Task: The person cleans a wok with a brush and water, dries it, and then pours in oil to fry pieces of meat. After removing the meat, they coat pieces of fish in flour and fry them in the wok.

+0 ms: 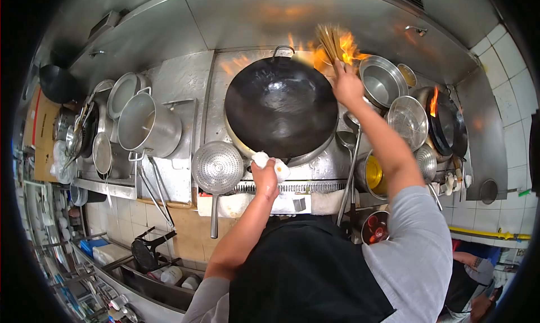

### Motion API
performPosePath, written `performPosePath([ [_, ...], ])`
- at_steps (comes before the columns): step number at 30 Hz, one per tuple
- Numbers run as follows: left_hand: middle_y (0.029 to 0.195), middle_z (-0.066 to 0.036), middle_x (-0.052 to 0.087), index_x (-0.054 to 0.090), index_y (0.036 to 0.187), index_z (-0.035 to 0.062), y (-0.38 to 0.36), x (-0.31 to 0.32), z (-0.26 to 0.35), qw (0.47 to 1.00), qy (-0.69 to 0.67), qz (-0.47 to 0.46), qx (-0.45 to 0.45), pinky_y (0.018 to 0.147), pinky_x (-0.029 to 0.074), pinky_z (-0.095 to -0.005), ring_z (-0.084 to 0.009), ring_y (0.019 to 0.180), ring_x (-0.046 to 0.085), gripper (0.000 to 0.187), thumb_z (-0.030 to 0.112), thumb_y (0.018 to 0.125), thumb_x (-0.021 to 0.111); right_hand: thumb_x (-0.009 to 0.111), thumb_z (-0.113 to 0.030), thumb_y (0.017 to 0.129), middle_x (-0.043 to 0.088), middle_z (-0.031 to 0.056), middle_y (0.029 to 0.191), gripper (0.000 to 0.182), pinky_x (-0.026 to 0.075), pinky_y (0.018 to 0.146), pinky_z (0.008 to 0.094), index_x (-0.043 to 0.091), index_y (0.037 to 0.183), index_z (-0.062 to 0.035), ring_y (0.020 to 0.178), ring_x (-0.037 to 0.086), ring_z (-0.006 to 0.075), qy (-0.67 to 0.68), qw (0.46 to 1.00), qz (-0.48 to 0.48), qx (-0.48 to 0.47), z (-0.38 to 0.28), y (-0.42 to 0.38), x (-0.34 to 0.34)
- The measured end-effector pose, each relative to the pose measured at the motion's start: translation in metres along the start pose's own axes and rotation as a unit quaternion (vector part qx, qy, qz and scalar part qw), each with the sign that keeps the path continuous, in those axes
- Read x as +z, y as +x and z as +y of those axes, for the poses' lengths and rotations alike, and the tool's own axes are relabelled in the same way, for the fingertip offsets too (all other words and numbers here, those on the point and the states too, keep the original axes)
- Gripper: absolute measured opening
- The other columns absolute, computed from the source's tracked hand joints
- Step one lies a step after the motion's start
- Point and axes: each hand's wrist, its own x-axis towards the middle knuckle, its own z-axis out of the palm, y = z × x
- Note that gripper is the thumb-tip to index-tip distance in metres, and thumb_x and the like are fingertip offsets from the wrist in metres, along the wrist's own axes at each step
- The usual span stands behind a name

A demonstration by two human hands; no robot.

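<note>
A large black wok [281, 106] sits over the burner, with a loop handle at its far rim. My left hand [265, 178] is closed on a white cloth [275, 164] at the wok's near edge; the cloth hides whatever part of the wok it covers. Beyond the wok's far right rim, my right hand [348, 86] grips a bundle of thin sticks, a bamboo wok brush [331, 41], with its bristles pointing up. Orange flames [350, 47] rise around the brush and behind the wok.
A perforated ladle [217, 168] lies left of the wok, near a big pot [149, 125]. To the right are a metal pot [383, 82], a mesh strainer [407, 123], a container of yellow liquid [374, 174] and another wok [448, 123] with flame. Another person [469, 278] is at lower right.
</note>
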Motion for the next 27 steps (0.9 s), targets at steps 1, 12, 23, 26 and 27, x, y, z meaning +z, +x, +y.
performPosePath([
  [1,0.11,-0.013,0.062,0.048,0.125,0.0,0.0,0.0,0.0,1.0,0.002,-0.004,0.001,0.081,0.058,-0.0377,-0.0237,0.095,0.066,0.033,0.001,0.095,0.063,0.062,-0.01,0.089,0.061,0.0191,0.132,0.058,0.058,0.08,0.0526,0.05,0.145,-0.0139,0.097,0.071,0.0404,0.041,0.996,0.058,0.046,-0.022,0.001,0.007],
  [12,0.117,-0.014,0.062,0.049,0.127,0.0008,-0.005,-0.005,0.007,1.0,0.021,-0.006,-0.013,0.083,0.057,-0.0366,-0.0241,0.1,0.066,0.038,0.001,0.093,0.065,0.081,-0.022,0.08,0.072,0.021,0.117,0.057,0.055,0.094,0.0417,0.067,0.135,-0.0141,0.108,0.069,0.036,0.314,0.774,-0.544,-0.08,-0.088,-0.087,-0.024],
  [23,0.114,-0.015,0.062,0.047,0.125,-0.0004,-0.006,0.003,0.001,0.999,0.007,0.027,-0.017,0.087,0.055,-0.0397,-0.0261,0.102,0.065,0.039,0.004,0.092,0.068,0.076,-0.025,0.083,0.057,0.0256,0.131,0.064,0.057,0.09,0.0495,0.054,0.14,-0.007,0.107,0.068,0.0417,0.067,0.968,-0.241,-0.025,-0.109,-0.019,0.071],
  [26,0.112,-0.015,0.062,0.047,0.124,-0.0006,-0.009,0.004,0.008,1.0,-0.003,0.007,-0.029,0.081,0.058,-0.0392,-0.0261,0.098,0.066,0.038,0.001,0.091,0.066,0.087,-0.026,0.077,0.067,0.0189,0.124,0.06,0.055,0.093,0.0465,0.066,0.131,-0.0128,0.105,0.069,0.0361,0.379,0.856,-0.255,-0.242,-0.148,-0.104,0.082],
  [27,0.112,-0.015,0.062,0.048,0.124,-0.0007,-0.01,0.0,0.009,0.999,-0.001,-0.006,-0.033,0.08,0.058,-0.0394,-0.0262,0.097,0.067,0.037,0.002,0.091,0.065,0.087,-0.025,0.077,0.07,0.0158,0.119,0.061,0.056,0.09,0.0442,0.066,0.134,-0.0158,0.1,0.07,0.0313,0.435,0.838,-0.21,-0.254,-0.157,-0.124,0.074],
])
